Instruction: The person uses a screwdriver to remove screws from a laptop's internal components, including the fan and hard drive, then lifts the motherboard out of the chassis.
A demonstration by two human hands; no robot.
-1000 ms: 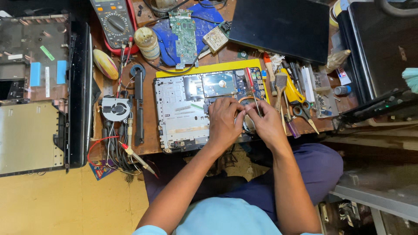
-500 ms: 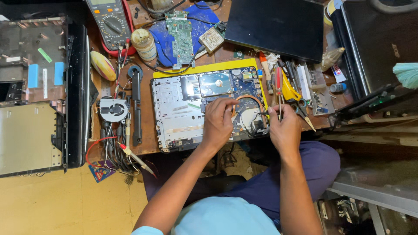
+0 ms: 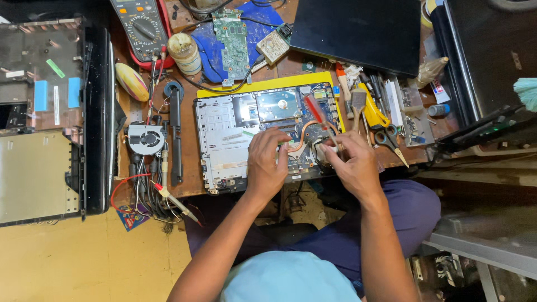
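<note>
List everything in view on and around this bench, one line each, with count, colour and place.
opened laptop base: one, silver-grey, bench centre, under both hands
screwdriver: one, red handle, in the right hand, over the laptop base
multimeter: one, dark with red edge, top left
loose circuit board: one, green, on blue cloth, top centre
cooling fan: one, grey, left of the laptop base
closed laptop: one, black, top right
scissors: one, dark handles, right of the laptop base
left hand: resting on the laptop base
right hand: gripping the screwdriver
</note>
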